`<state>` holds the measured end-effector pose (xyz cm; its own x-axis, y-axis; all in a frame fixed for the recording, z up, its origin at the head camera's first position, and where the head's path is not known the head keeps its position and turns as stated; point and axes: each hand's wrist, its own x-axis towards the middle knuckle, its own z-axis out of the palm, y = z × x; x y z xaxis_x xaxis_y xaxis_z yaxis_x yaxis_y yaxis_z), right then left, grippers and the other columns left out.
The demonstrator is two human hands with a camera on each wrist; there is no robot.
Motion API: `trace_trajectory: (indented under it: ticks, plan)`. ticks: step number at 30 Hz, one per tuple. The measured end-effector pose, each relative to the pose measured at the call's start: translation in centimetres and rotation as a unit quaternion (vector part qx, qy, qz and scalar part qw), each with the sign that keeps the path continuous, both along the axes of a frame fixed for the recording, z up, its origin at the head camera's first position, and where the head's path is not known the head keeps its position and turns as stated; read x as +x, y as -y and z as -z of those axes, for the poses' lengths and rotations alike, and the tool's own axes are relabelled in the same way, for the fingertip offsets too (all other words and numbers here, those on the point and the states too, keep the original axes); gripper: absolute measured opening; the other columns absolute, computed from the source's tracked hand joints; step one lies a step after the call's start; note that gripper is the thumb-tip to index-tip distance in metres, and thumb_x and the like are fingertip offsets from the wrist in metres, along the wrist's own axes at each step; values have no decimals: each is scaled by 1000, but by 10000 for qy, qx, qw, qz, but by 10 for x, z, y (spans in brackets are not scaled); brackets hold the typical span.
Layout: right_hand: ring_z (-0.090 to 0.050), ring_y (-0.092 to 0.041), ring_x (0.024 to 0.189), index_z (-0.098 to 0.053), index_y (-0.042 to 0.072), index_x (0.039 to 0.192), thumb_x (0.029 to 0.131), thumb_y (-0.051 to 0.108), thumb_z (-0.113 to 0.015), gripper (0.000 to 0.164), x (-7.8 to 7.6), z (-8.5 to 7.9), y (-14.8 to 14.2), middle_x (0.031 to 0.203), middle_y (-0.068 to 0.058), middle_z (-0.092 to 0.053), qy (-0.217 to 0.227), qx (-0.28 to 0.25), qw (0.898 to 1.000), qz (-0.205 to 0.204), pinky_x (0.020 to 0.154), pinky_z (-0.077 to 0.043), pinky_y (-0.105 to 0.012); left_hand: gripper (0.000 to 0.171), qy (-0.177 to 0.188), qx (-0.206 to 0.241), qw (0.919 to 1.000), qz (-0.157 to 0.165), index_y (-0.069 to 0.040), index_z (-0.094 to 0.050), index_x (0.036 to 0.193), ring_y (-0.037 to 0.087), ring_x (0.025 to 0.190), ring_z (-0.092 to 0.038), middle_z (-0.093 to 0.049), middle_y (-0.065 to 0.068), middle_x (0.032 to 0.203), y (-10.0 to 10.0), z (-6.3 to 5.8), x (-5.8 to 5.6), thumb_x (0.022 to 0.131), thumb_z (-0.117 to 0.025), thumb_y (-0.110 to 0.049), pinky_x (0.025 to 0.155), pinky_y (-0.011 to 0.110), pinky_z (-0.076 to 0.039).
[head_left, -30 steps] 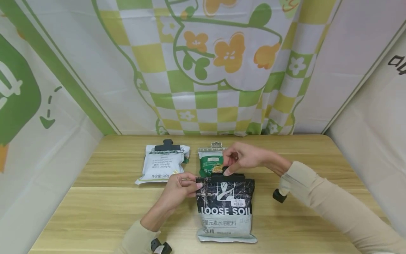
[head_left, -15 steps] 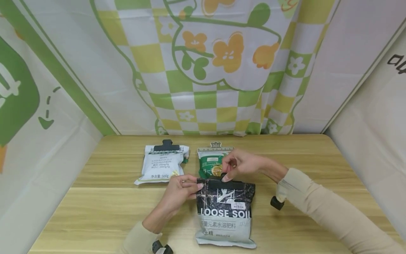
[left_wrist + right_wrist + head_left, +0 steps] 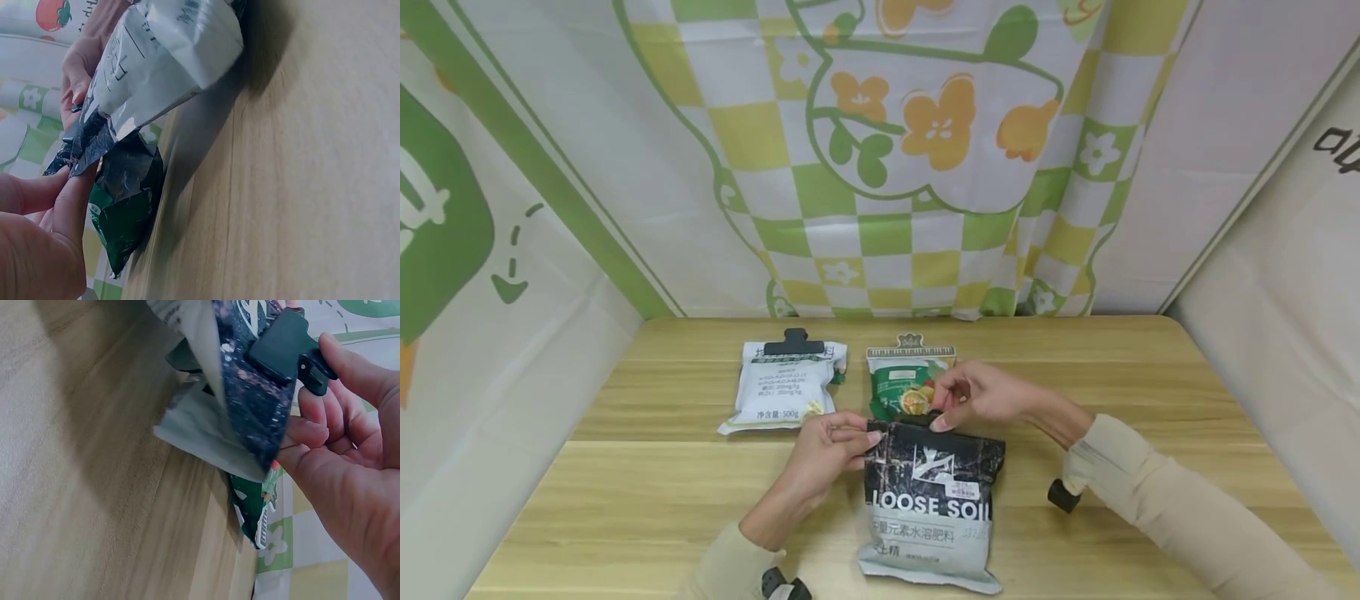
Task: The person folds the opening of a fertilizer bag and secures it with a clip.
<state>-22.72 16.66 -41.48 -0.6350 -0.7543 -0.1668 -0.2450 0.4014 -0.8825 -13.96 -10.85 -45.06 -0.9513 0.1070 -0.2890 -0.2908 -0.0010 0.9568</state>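
Note:
A black-and-grey bag of loose soil (image 3: pixel 925 533) stands tilted near the middle of the table, its lettering facing the head camera. My left hand (image 3: pixel 823 454) pinches its upper left corner between thumb and fingers, which also shows in the left wrist view, where the bag (image 3: pixel 144 69) hangs over the wood. A black clip (image 3: pixel 281 347) sits on the bag's top edge. My right hand (image 3: pixel 985 396) holds this clip by its lever, thumb on one side and curled fingers on the other. From the head, the clip is dark against the dark bag top and partly hidden.
Behind at left lies a white bag (image 3: pixel 786 387) with a black clip (image 3: pixel 795 342). Next to it, a green bag (image 3: pixel 898 387) wears a crown-topped clip (image 3: pixel 912 344) and is partly covered by the right hand. A checkered cloth (image 3: pixel 880 233) hangs beyond the table (image 3: pixel 662 500).
The soil bag has moved a little nearer the body, its bottom slightly to the left. Its clip shows less from the head. Both hands keep their hold.

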Motion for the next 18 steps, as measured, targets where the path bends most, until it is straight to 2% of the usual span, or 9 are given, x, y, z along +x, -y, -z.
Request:
trace_trajectory:
  ticks: [11,18]
  plan:
    - [-62,-12,75,-73,10,90,86,16,-85,14,3,-5,2,86,2,-67,-253,152,9994,-159,70,-56,-22,17,12,-58,10000,9,5,-69,105,13,76,-76,-81,13,95,-2,0,1,89,-76,3,68,25,-66]
    - [-64,-17,83,-75,13,97,84,23,-88,21,8,-1,1,89,0,-71,-167,409,9986,301,75,-58,-24,19,18,-60,9999,108,6,-69,107,14,77,-77,-81,15,98,0,1,0,90,-76,3,71,27,-67]
